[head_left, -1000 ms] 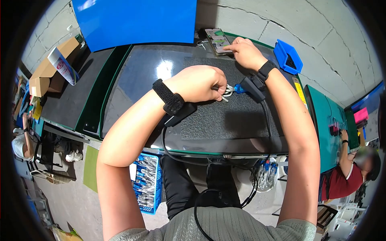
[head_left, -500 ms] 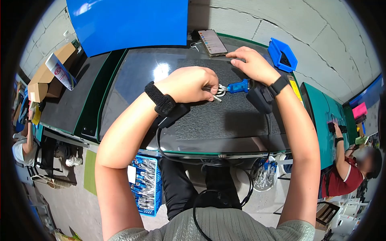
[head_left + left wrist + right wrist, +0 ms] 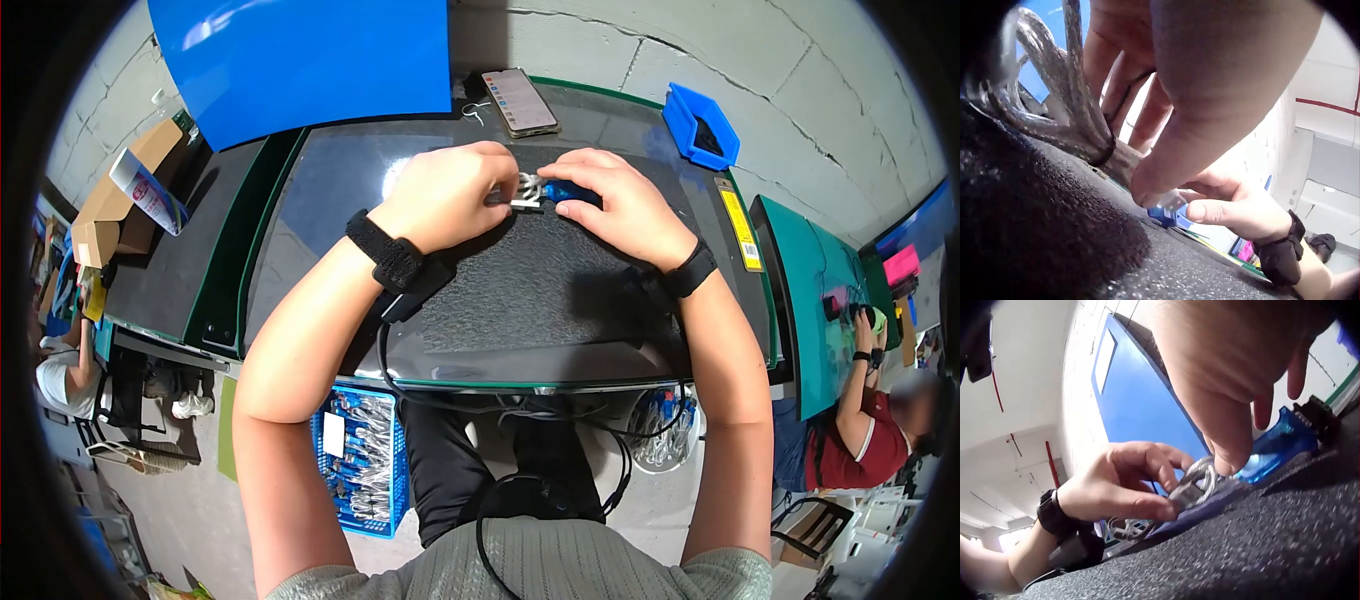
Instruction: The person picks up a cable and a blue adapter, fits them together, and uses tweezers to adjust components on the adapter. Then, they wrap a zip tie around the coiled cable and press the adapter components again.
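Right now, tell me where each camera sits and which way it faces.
Head: on the person's head, facing forward and down at the mat; both arms and the legs show.
Left wrist: on that wrist, facing the left hand on the cable; right hand beyond.
Right wrist: on that wrist, facing the right hand at the blue plug; left hand beyond.
Head and right wrist share the blue plug and blue board.

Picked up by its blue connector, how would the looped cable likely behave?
The cable would probably flex and sag rather than stay stiff, since it is bent into tight loops. The blue connector likely keeps its shape, as its molded-looking shell shows no bend. That shell may feel slightly slick, judging by its glossy surface.
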Tool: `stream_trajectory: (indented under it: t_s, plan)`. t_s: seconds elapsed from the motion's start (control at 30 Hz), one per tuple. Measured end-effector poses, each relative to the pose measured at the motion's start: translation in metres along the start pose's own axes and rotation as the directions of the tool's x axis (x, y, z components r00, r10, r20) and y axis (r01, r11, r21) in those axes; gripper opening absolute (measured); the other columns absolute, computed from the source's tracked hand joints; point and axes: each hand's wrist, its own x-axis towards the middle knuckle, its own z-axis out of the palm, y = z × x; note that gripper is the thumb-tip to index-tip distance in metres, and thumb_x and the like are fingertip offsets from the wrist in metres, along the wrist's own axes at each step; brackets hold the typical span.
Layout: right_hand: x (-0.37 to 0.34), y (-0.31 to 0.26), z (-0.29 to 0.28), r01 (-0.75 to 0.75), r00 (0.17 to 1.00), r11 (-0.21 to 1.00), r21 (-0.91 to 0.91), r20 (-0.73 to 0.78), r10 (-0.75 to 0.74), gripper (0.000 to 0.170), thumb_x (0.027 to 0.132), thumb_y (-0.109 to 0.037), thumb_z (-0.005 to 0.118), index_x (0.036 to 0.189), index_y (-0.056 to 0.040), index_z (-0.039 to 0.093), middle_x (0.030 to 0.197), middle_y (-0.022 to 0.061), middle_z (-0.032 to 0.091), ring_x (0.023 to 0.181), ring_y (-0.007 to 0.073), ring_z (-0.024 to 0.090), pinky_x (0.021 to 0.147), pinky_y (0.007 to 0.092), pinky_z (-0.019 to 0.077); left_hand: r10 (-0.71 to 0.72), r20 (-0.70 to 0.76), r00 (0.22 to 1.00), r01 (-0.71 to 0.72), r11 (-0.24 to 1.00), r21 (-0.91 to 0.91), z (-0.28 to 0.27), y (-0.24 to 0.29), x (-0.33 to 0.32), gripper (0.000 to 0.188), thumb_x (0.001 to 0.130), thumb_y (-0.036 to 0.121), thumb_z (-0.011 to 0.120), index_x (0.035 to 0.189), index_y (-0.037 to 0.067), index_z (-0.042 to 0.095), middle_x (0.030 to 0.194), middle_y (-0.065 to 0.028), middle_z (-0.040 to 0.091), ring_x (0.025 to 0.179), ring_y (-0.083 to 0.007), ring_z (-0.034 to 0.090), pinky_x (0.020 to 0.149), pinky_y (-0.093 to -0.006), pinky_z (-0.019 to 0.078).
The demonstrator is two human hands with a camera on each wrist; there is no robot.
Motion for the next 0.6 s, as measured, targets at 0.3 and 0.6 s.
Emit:
stream_trajectory:
  t_s: [0.3,0.6]
  plan:
    - [-0.041,0.072,-0.057,-0.446,0.864,0.81,-0.381,0.051,0.5,0.033,0.088,-0.022,0.067,0.119,-0.01,0.07,0.116,0.013,0.07,0.109,0.032,0.065,0.092,0.0408,0.0518,0.141,0.129,0.982,-0.133,0.989,-0.068,-0.007,0.009,-0.002,0.012,0.082,0.011,0.075,0.094,0.008,0.073,0.11,-0.0058,0.068,0.091,-0.0289,0.069,0.077,-0.0364,0.0549]
    - [-0.027,0.04,-0.058,-0.553,0.72,0.7,-0.452,0.164,0.675,0.028,0.082,-0.019,0.075,0.108,-0.0102,0.074,0.103,0.0103,0.073,0.099,0.0282,0.069,0.084,0.0383,0.0539,0.129,0.152,0.98,-0.111,0.986,-0.121,-0.004,0.006,-0.003,0.009,0.083,0.007,0.074,0.091,0.01,0.072,0.107,-0.005,0.066,0.09,-0.0271,0.068,0.077,-0.0351,0.054]
